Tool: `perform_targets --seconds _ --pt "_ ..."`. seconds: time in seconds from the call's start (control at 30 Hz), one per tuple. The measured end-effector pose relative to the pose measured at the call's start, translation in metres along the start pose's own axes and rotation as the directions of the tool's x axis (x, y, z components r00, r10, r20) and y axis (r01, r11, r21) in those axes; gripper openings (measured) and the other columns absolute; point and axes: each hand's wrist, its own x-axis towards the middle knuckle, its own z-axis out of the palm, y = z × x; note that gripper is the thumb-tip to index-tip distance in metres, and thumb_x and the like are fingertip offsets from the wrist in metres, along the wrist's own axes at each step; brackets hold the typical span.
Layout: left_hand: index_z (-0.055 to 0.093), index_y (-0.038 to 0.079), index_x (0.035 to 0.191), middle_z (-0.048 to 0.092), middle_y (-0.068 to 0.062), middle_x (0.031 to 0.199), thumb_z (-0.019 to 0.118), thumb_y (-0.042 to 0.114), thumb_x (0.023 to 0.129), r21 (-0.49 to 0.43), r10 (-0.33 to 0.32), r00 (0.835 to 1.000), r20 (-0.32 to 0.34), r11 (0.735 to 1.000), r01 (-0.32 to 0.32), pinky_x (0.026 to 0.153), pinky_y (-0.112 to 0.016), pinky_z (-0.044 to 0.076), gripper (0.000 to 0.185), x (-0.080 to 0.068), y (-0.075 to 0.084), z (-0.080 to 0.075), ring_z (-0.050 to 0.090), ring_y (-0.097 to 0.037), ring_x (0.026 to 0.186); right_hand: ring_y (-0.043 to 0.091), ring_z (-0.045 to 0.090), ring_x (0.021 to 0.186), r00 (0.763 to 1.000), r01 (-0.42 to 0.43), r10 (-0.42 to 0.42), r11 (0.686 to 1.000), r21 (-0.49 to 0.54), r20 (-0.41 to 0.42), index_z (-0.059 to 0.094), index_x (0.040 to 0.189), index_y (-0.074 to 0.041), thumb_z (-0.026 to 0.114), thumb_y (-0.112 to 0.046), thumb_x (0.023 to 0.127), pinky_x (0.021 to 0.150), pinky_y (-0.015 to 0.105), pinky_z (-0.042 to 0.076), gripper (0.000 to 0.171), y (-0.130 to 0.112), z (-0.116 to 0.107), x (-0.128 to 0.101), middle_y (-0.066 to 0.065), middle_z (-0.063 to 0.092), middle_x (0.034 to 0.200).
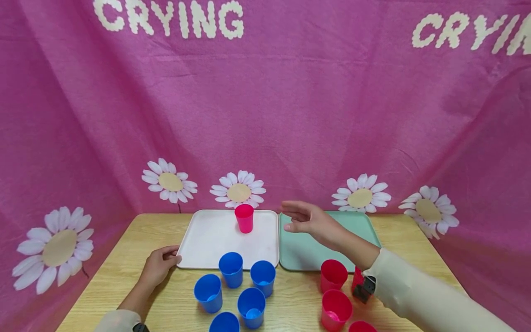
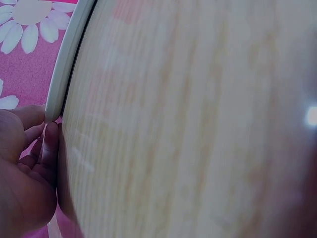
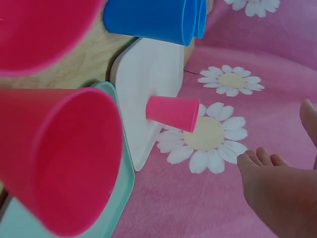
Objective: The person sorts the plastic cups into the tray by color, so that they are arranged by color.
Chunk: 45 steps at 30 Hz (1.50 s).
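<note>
A pink cup [image 1: 244, 218] stands upright at the back of a white tray [image 1: 207, 242]; in the right wrist view the same pink cup [image 3: 173, 112] shows on the white tray [image 3: 148, 94]. My right hand [image 1: 286, 216] hovers open and empty just right of the cup, above the back left corner of a green tray [image 1: 307, 256]. Its bare fingers [image 3: 257, 159] are spread in the right wrist view. My left hand [image 1: 176, 254] rests on the table and holds the white tray's front left corner; its fingers [image 2: 47, 144] curl against the tray's rim [image 2: 64, 64].
Several blue cups [image 1: 231, 269] stand upright on the wooden table [image 1: 124, 258] in front of the white tray. Three red cups [image 1: 333, 275] stand in front of the green tray, under my right forearm. A pink daisy cloth [image 1: 265, 115] hangs behind.
</note>
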Motion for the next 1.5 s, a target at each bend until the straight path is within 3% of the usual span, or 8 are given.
perform_targets --seconds 0.3,0.47,0.67,0.83,1.13,1.5 --pt "0.062 -0.018 0.125 0.069 -0.017 0.099 0.070 -0.001 0.093 0.023 0.012 1.000 -0.002 1.000 -0.012 0.068 -0.015 0.051 0.037 0.000 0.000 0.000 0.059 -0.012 0.084 0.041 0.033 0.151 0.999 0.035 -0.035 0.999 0.012 -0.011 0.038 0.156 0.000 0.074 -0.014 0.095 0.110 0.026 0.044 0.072 0.001 -0.018 -0.037 0.022 0.042 0.159" --pt "0.062 -0.018 0.126 0.068 -0.014 0.096 0.068 -0.002 0.093 -0.011 -0.005 1.000 0.006 1.000 0.005 0.066 -0.016 0.052 0.037 -0.001 0.001 0.000 0.059 -0.010 0.081 0.041 0.034 0.150 0.997 0.068 -0.067 0.998 0.008 -0.031 0.037 0.156 0.004 0.074 -0.009 0.095 0.107 0.020 0.044 0.072 0.006 -0.028 -0.058 0.025 0.043 0.157" --pt "0.062 -0.018 0.126 0.068 -0.013 0.095 0.068 -0.003 0.093 -0.025 -0.012 1.000 0.000 1.000 0.012 0.065 -0.017 0.052 0.036 -0.002 0.001 0.001 0.058 -0.008 0.079 0.015 0.050 0.142 0.995 0.057 -0.059 0.998 -0.032 -0.080 0.040 0.156 -0.002 0.072 -0.009 0.096 0.105 0.018 0.045 0.067 0.016 -0.041 -0.083 0.020 0.046 0.157" --pt "0.062 -0.017 0.126 0.068 -0.014 0.095 0.068 -0.003 0.093 -0.020 -0.009 1.000 -0.004 1.000 0.009 0.064 -0.017 0.053 0.036 -0.001 0.000 0.001 0.057 -0.005 0.076 -0.002 0.054 0.132 0.992 0.054 -0.059 0.997 -0.052 -0.111 0.041 0.156 -0.003 0.068 -0.009 0.098 0.103 0.015 0.045 0.064 0.024 -0.051 -0.101 0.018 0.048 0.155" --pt "0.062 -0.018 0.126 0.068 -0.016 0.096 0.069 -0.003 0.093 -0.026 -0.011 1.000 -0.007 1.000 0.011 0.064 -0.017 0.053 0.036 -0.002 0.002 0.001 0.058 -0.007 0.077 -0.004 0.055 0.130 0.983 0.082 -0.086 0.996 -0.032 -0.160 0.036 0.156 0.003 0.065 -0.002 0.099 0.103 0.014 0.045 0.064 0.042 -0.064 -0.128 -0.010 0.060 0.144" --pt "0.061 -0.017 0.127 0.068 -0.019 0.098 0.067 -0.003 0.095 0.009 -0.016 1.000 0.000 1.000 0.016 0.064 -0.016 0.052 0.036 -0.004 0.005 0.001 0.058 -0.015 0.081 -0.008 0.054 0.128 0.974 0.075 -0.092 0.993 -0.090 -0.206 0.038 0.154 0.005 0.066 0.000 0.097 0.102 0.011 0.043 0.064 0.065 -0.074 -0.147 -0.018 0.060 0.140"
